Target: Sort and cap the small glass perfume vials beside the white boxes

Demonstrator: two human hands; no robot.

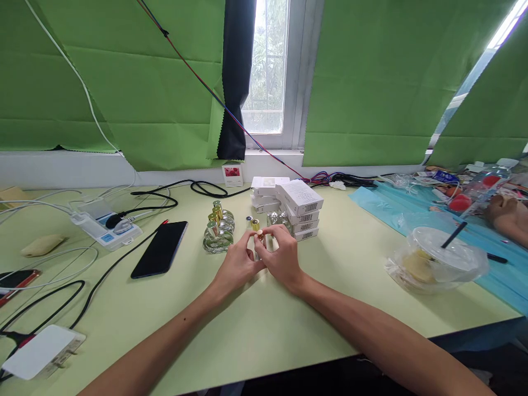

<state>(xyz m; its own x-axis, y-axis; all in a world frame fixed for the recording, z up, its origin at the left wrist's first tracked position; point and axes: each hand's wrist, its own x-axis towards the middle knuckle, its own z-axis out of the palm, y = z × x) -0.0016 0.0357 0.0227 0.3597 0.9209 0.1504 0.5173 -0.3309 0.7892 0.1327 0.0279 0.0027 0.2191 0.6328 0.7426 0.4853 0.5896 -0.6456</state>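
My left hand (pixel 240 258) and my right hand (pixel 284 256) meet at the middle of the table, both closed around a small glass bottle (pixel 259 255) with a rose-gold top. My fingers cover much of it. Just behind it stand small bottles, one with a gold cap (pixel 256 224). To the left is a row of clear perfume bottles (pixel 218 242) with gold and greenish caps. Beyond my right hand, more clear glass bottles (pixel 278 218) sit against a stack of white boxes (pixel 303 201) with printed labels.
A black phone (pixel 160 250), a power strip (pixel 105 224), cables and a white adapter (pixel 43 352) lie at left. At right are a lidded plastic cup (pixel 439 258) in a bag, a blue sheet (pixel 381 201), and what looks like another person's arm (pixel 509 217).
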